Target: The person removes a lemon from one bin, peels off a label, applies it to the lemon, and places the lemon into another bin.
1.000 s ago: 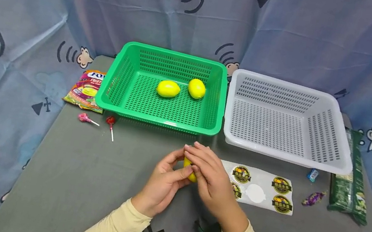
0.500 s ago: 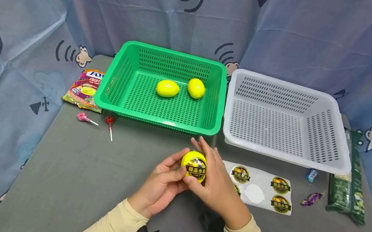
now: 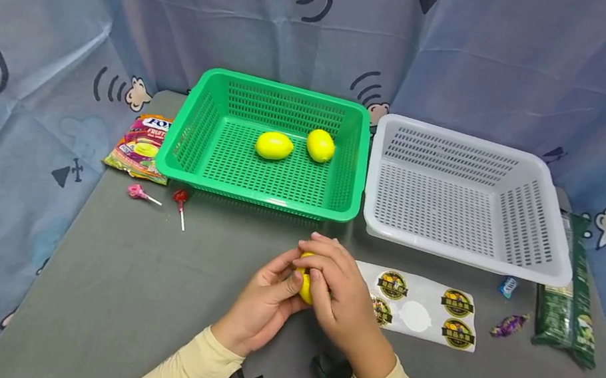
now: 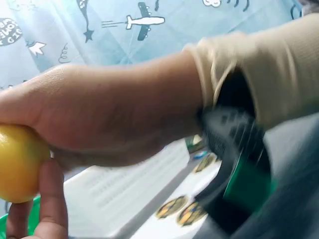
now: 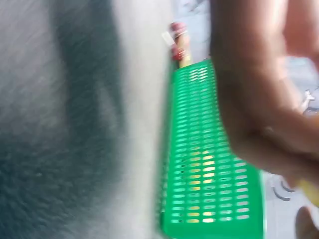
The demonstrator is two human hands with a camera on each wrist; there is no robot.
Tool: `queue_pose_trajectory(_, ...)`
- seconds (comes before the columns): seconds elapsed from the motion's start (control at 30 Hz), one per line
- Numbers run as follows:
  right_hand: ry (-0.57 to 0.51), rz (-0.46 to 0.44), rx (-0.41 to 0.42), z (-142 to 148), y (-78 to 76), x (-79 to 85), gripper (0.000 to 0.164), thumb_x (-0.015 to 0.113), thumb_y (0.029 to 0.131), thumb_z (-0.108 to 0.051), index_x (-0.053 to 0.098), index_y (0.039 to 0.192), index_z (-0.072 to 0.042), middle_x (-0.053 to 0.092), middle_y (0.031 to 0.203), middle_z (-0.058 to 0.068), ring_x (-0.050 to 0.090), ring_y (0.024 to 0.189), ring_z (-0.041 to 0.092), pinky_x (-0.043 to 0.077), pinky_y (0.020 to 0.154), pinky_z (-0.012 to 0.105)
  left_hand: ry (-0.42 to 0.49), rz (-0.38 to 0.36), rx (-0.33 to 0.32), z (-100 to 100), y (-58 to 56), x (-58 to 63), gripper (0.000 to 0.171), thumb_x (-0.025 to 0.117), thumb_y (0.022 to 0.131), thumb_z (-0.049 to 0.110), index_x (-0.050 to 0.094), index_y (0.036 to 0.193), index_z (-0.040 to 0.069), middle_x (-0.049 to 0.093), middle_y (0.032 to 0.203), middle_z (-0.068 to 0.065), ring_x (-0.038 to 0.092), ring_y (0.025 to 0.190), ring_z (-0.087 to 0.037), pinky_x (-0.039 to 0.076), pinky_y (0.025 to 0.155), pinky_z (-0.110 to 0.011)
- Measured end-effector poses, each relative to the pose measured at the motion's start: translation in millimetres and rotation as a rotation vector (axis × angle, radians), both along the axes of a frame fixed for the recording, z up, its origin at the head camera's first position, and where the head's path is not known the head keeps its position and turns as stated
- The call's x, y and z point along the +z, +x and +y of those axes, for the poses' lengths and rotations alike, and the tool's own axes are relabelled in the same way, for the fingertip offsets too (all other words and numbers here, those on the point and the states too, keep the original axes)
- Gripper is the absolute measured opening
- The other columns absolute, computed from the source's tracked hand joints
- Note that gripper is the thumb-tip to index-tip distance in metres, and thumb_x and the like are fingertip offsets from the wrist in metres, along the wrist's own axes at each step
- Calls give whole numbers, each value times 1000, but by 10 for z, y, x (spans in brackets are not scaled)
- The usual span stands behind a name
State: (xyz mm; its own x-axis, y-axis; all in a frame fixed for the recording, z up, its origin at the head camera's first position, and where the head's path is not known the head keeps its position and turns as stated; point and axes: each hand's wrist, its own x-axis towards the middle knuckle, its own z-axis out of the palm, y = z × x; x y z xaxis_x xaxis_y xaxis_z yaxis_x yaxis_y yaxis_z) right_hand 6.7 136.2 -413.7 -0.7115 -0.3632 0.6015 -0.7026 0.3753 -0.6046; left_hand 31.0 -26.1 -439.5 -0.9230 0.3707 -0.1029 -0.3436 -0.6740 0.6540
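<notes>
Both hands meet around a lemon [image 3: 307, 290] over the middle of the table. My left hand [image 3: 256, 306] grips it from the left with thumb and fingers. From the right, my right hand [image 3: 348, 305] wraps curled fingers over its upper side, hiding most of the fruit and the round label on it. In the left wrist view, part of the lemon [image 4: 20, 167] shows between a palm and fingertips. Just right of the hands lies a white sticker sheet [image 3: 431, 288], with several round fruit labels and one blank circle.
Two lemons [image 3: 274, 146] lie in a green basket [image 3: 255, 197] at the back. Beside it stands a white basket [image 3: 462, 254]. A candy bag [image 3: 139, 146] and lollipops [image 3: 180, 198] lie left; wrapped candies [image 3: 510, 325] and a green packet [image 3: 570, 310] lie right.
Half a second ago the right fingers were lifted and the lemon's label faced up in view. Now they cover it again, much as they did one second ago.
</notes>
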Motion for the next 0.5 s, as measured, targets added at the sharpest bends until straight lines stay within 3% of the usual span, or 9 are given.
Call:
queue_pose_trajectory(0.1,39,-40,-31,1,-5,-26,20,55,101,-6,72,109,-10,69,131,10,63,128,30,37,119,48,26,0,-9,24,20,-18,41,75,96,34,70,136,28,63,131,0,66,109,-13,55,88,-29)
queue_pose_trajectory(0.23,50,-137,-50,40,-15,1,22,63,94,-11,74,113,-13,67,139,5,62,129,26,42,114,45,43,-25,-18,48,12,-26,43,75,96,31,69,139,27,62,133,0,65,109,-13,55,89,-29)
queue_pose_trajectory(0.37,59,-247,-46,59,-7,41,34,67,94,-12,70,128,-14,59,151,1,55,139,24,40,115,40,58,-69,-21,53,-8,-29,53,78,93,30,64,143,22,60,133,-3,65,110,-16,55,90,-29)
queue_pose_trajectory(0.5,56,-381,-58,46,14,71,53,66,98,-14,56,150,-17,50,160,-4,51,142,21,41,113,42,47,-84,3,33,-29,-21,59,83,88,30,65,144,24,55,139,-5,64,110,-17,55,90,-28)
